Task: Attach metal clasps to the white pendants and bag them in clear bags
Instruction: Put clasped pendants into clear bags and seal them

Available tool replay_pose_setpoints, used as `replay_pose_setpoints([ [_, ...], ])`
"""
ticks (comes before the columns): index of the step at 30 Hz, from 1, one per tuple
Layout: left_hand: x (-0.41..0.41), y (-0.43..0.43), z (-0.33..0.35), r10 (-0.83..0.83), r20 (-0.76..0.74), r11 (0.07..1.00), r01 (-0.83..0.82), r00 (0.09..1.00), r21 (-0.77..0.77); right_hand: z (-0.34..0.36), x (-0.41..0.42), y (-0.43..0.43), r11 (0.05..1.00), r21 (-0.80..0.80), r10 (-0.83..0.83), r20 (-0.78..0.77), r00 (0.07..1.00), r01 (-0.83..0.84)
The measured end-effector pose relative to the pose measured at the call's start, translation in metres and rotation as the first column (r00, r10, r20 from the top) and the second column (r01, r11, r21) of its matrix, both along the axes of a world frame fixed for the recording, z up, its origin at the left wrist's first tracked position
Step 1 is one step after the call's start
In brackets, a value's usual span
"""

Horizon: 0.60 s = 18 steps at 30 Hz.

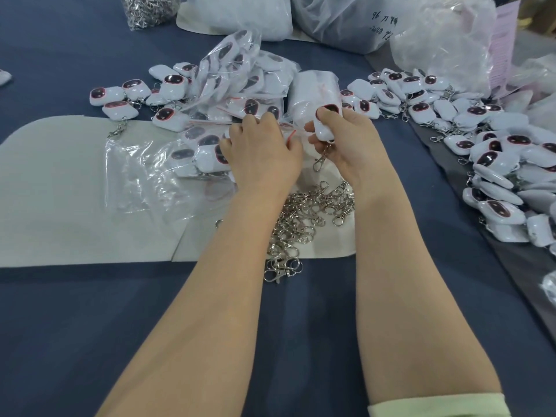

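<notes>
The right hand (340,139) grips a white pendant (325,127), its fingers (326,117) and thumb clamped round the body so that the dark oval face points away from the person. A metal clasp (320,160) hangs from the pendant's lower end, dangling free just above the bench (90,341). Just beside it, the left hand (261,152) lies knuckles up with its fingers curled down onto a clear bag (288,136), pinching it near its red-striped mouth; how far the mouth is opened cannot be told. The two hands are close together but apart, with the bag's edge between them. Below the wrists a loose heap of metal clasps (304,218) lies partly on a pale felt sheet (60,191) and partly on the bench's dark blue cloth. Beyond the left hand is a pile of bagged pendants (240,94), and a few unbagged ones with clasps (120,100) lie to its left. A much larger spread of loose pendants (496,152) runs along the right side. At the far edge stand big plastic sacks (240,16) and a clear sack of clasps (147,10). A light green sleeve (436,404) shows on the right forearm.
</notes>
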<state>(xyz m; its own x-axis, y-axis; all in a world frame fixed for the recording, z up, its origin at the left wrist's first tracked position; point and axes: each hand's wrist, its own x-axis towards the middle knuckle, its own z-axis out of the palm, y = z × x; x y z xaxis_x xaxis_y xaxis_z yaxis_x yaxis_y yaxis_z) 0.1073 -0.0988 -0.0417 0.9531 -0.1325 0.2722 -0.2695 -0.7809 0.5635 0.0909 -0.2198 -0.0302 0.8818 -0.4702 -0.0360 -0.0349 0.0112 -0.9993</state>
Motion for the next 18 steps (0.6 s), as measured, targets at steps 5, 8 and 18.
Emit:
replay_pose_setpoints([
  [5,0.000,0.000,-0.001,0.000,0.000,1.000,0.000,1.000,0.004,-0.002,0.001,-0.001,0.997,-0.073,0.018,0.066,0.998,-0.013],
  [8,-0.001,0.000,0.000,-0.001,-0.001,1.000,0.001,1.000,-0.001,-0.002,0.002,0.004,0.999,-0.024,0.050,0.097,0.994,-0.048],
  [18,0.000,0.000,-0.001,-0.002,0.001,1.000,0.002,1.000,0.007,-0.001,-0.002,0.005,0.985,0.127,0.100,0.135,0.986,-0.118],
])
